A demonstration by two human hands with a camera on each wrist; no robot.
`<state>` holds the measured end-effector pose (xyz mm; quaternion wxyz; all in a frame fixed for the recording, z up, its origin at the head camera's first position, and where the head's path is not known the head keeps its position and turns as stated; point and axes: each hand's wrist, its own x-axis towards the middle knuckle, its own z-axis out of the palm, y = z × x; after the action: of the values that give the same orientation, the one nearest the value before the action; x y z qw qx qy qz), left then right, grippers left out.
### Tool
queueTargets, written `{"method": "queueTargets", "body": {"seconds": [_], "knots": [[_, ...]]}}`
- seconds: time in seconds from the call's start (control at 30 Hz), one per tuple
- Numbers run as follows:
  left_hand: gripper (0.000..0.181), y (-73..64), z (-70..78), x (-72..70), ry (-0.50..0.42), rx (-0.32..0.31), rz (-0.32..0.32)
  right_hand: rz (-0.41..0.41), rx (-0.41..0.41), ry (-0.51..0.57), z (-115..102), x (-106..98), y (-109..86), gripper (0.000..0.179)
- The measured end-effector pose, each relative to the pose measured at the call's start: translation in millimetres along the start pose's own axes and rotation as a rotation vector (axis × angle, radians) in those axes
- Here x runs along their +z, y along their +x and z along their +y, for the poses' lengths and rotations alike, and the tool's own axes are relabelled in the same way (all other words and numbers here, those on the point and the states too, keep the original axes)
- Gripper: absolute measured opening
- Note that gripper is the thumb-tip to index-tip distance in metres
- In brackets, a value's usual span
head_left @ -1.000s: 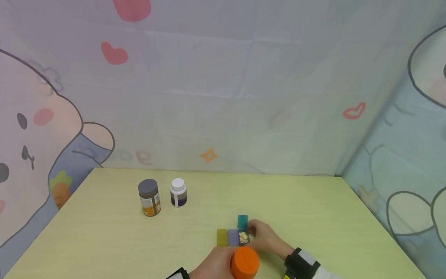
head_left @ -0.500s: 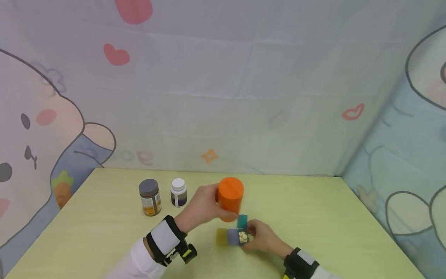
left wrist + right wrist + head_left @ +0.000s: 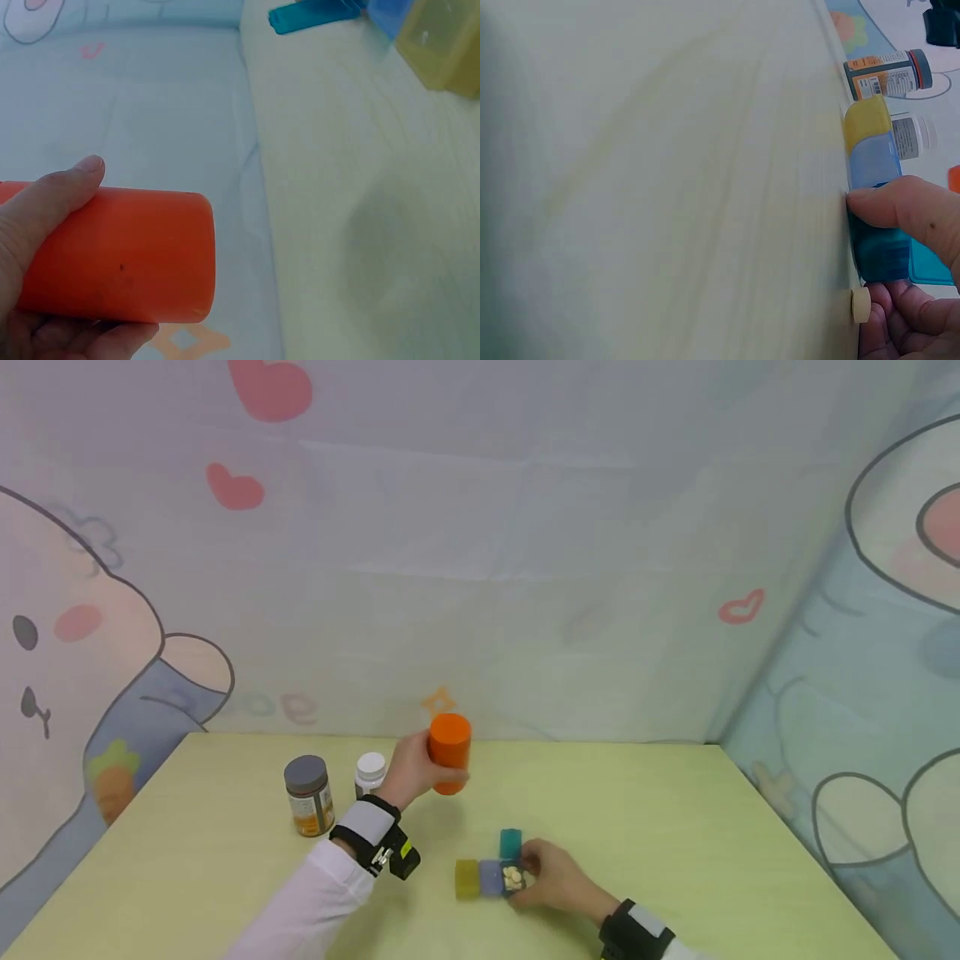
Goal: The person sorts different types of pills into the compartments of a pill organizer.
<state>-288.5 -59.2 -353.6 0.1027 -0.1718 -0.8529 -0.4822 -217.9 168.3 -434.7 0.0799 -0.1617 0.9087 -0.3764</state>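
My left hand [image 3: 411,770] grips an orange cylindrical bottle [image 3: 451,747] above the back of the table. In the left wrist view the thumb lies along one side of this bottle [image 3: 142,255] and fingers curl under the other. My right hand [image 3: 558,878] holds the end of a small pill organizer [image 3: 491,878] with yellow, blue and teal compartments. Its teal lid [image 3: 511,843] stands open, and pale tablets [image 3: 513,878] fill the teal compartment. The thumb presses one side of that compartment [image 3: 881,251] in the right wrist view. One pale tablet [image 3: 861,304] lies on the table beside the fingers.
Back left on the pale yellow table [image 3: 637,810] stands a jar with a dark grey lid [image 3: 308,797]. A white-capped bottle [image 3: 371,772] stands beside it, partly behind my left hand. A printed cloth [image 3: 525,568] hangs behind the table's back edge.
My left hand has carried the orange bottle from in front of the pill organizer, over it, toward the back left. My right hand stays at the organizer. The head view has shifted slightly.
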Motion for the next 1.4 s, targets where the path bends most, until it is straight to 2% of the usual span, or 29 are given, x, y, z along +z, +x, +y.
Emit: {"method": "queueTargets", "body": {"seconds": [0.17,0.47,0.6,0.8,0.97,1.07,1.13,1.2,1.3,1.4], "knots": [[0.046,-1.5,-21.4,7.9,0.019,-0.07,0.024,-0.011,-0.01,0.01,-2,3,-0.5,0.048],[0.049,1.0,-45.9,20.6,0.032,-0.14,0.047,-0.025,-0.013,0.023,-3,2,-2.0,0.051],[0.05,2.7,-53.2,25.1,0.034,-0.15,0.051,-0.028,-0.012,0.031,-4,1,-2.7,0.05],[0.049,-3.0,-58.5,26.8,0.006,-0.203,0.053,-0.03,-0.011,0.018,-4,2,-2.2,0.05],[0.051,-3.2,-59.8,23.8,0.022,-0.195,0.03,-0.011,-0.027,0.006,-3,2,0.1,0.049],[0.057,-7.6,-54.5,19.5,0.042,-0.207,0.019,-0.013,-0.027,0.015,-4,3,-0.7,0.05],[0.062,-14.2,-45.6,16.9,0.056,-0.184,0.032,-0.021,-0.023,0.02,-5,4,-1.6,0.05],[0.069,-23.3,-31.2,14.5,0.062,-0.131,0.057,-0.02,-0.022,0.015,-6,4,-2.0,0.051],[0.082,-39.6,-6.0,13.8,0.129,-0.031,0.074,-0.008,-0.024,0.006,-7,3,-1.6,0.049],[0.092,-55.0,13.5,16.4,0.215,0.025,0.021,0.008,-0.029,-0.007,-8,2,-0.3,0.05]]}}
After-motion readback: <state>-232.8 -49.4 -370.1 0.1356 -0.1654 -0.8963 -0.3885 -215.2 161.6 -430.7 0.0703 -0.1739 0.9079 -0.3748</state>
